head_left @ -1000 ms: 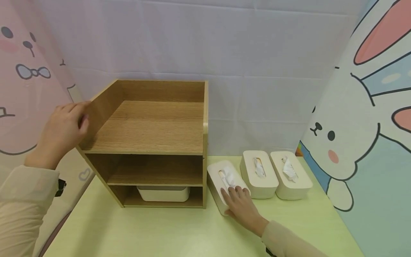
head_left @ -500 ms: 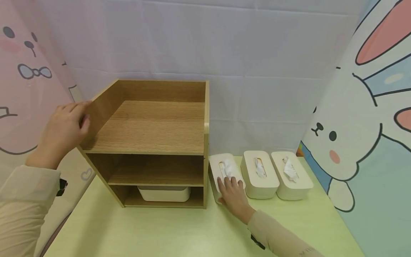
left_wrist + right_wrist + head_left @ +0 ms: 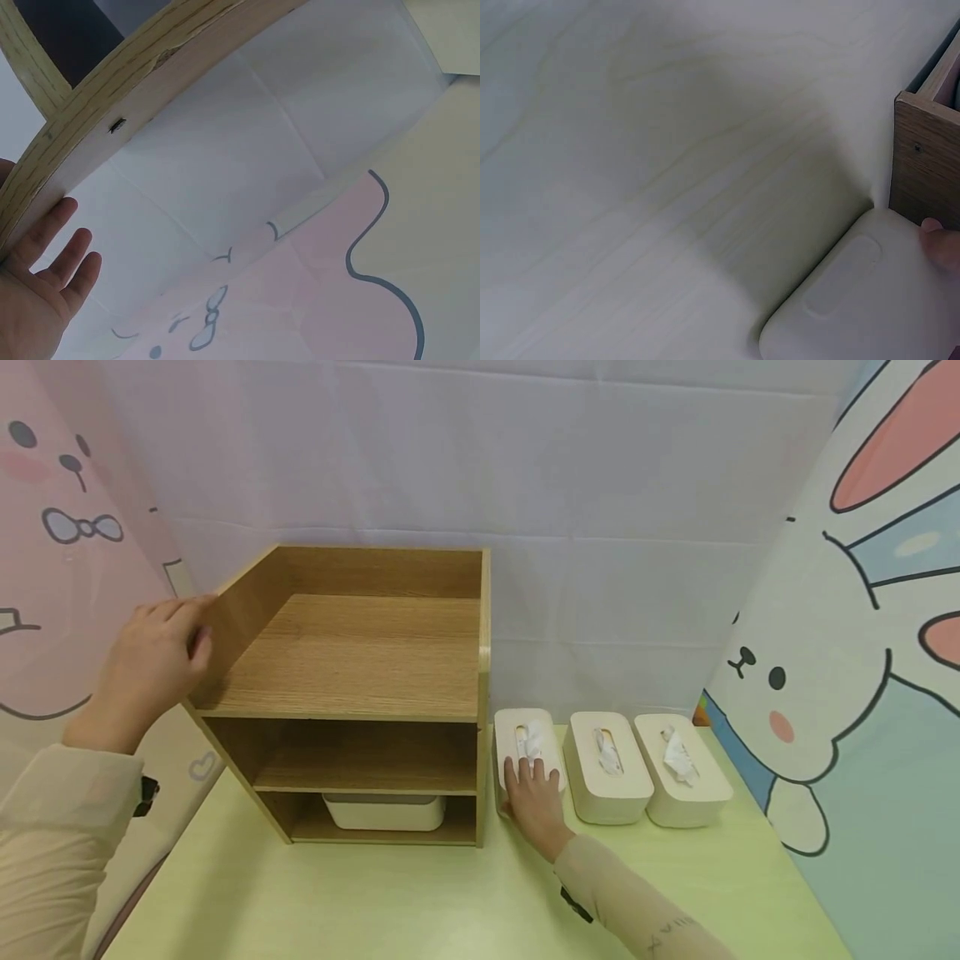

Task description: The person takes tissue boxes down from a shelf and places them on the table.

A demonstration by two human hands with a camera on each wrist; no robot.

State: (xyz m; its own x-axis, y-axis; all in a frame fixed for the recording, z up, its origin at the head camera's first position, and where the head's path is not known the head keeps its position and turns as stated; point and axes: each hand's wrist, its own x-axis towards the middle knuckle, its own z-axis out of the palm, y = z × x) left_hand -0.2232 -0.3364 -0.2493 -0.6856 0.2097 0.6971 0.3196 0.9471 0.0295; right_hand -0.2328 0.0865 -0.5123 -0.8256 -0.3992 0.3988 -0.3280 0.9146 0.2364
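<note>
My left hand holds the left side panel of a wooden desktop shelf. In the left wrist view, fingers lie along the panel's outer face. To the shelf's right, my right hand grips the near end of a cream tissue box, fingers spread over its lid and thumb on its left side. The right wrist view shows the thumb between that box and the shelf's corner. White tissue pokes out of the box's slot. The box stands upright on the table, close beside the shelf.
Two similar tissue boxes, a middle one and a right one, stand in line on the pale green table. A white bin sits in the shelf's bottom compartment. A white cloth hangs behind.
My right hand has pushed the left tissue box back and turned it straighter, in line with the other two. The left hand has stayed on the shelf panel.
</note>
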